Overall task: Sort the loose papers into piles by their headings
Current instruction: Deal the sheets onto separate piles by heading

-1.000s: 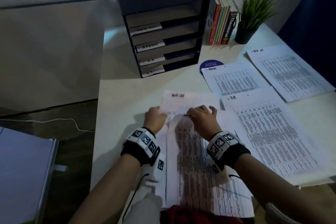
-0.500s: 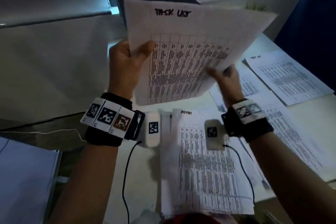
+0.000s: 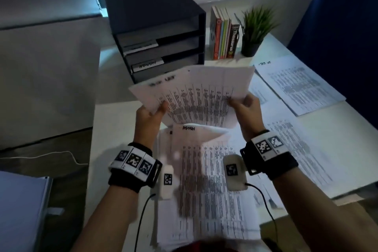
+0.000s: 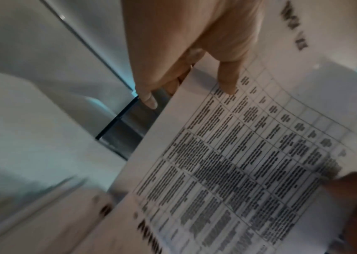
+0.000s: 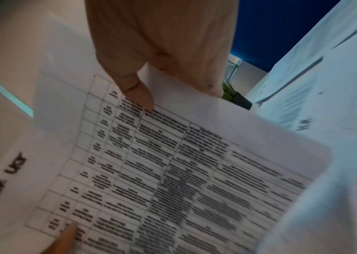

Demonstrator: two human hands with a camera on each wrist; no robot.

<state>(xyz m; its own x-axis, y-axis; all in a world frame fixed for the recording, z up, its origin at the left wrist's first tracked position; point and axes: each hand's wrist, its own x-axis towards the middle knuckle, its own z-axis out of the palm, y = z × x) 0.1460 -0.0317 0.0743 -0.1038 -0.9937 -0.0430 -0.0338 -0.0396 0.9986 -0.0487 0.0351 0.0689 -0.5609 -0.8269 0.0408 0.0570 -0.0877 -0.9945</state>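
Both hands hold a TASK LIST sheet [image 3: 194, 92] in the air above the desk, tilted away from me. My left hand [image 3: 152, 109] pinches its left edge, thumb [image 4: 227, 80] on the printed side. My right hand [image 3: 244, 104] pinches the right edge, thumb [image 5: 137, 93] on top. Below them lies the loose stack [image 3: 208, 186], its top sheet headed ADMIN. Sorted piles lie to the right: a TASK LIST pile [image 3: 296, 86] at the far right, an HR pile [image 3: 296, 149] nearer, and another pile [image 3: 259, 94] partly hidden behind the held sheet.
A dark letter tray unit [image 3: 157, 39] with labelled shelves stands at the back of the white desk [image 3: 131, 100]. Books [image 3: 224, 37] and a potted plant [image 3: 255, 28] stand to its right. A blue wall [image 3: 337, 26] bounds the right side; a cable [image 3: 61, 155] lies on the floor to the left.
Both hands lifted the TASK LIST sheet off the loose stack and raised it high. It has now come down lower and tipped flatter. The ADMIN sheet is uncovered on the stack.
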